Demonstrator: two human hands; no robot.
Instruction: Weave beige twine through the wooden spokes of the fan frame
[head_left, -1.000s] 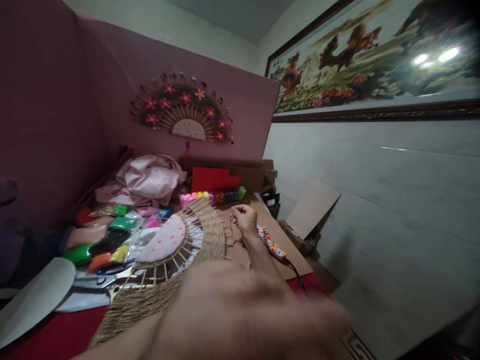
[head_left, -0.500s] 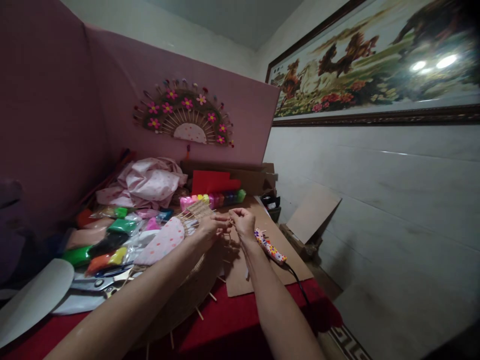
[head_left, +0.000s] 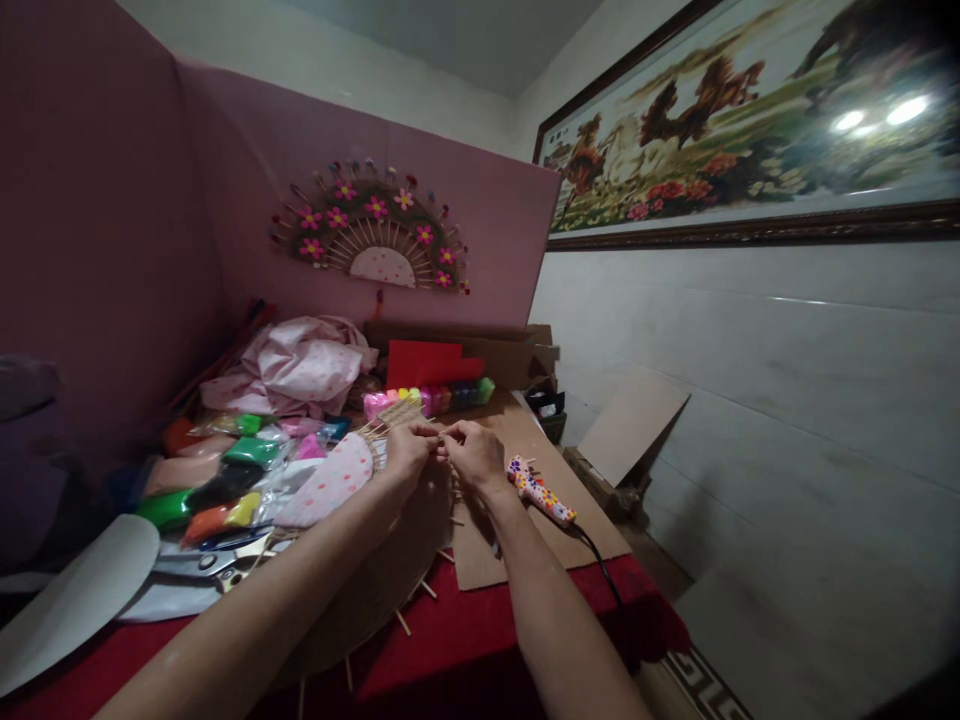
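My left hand (head_left: 412, 452) and my right hand (head_left: 472, 453) meet over the middle of the table, fingertips pinched close together. Whatever lies between the fingers is too small to make out. Under them is a fan-shaped piece (head_left: 379, 590) covered in brown twine, with thin wooden sticks poking out along its curved edge. A half-round of white cloth with pink dots (head_left: 332, 482) lies to the left of my left hand, by a patch of woven twine (head_left: 397, 412). Just right of my right wrist rests a flower-patterned glue gun (head_left: 541, 492) with a black cord.
Bags of coloured clay (head_left: 251, 452) and scissors (head_left: 214, 562) lie on the left, before crumpled dotted cloth (head_left: 304, 362). Cardboard (head_left: 480, 562) covers part of the red tablecloth (head_left: 420, 655). A decorated fan (head_left: 382, 265) hangs on the pink panel behind.
Both hands have come closer together and shifted slightly left, their fingertips now meeting. My left hand's fingers have curled in from a more stretched pose. The view has shifted slightly.
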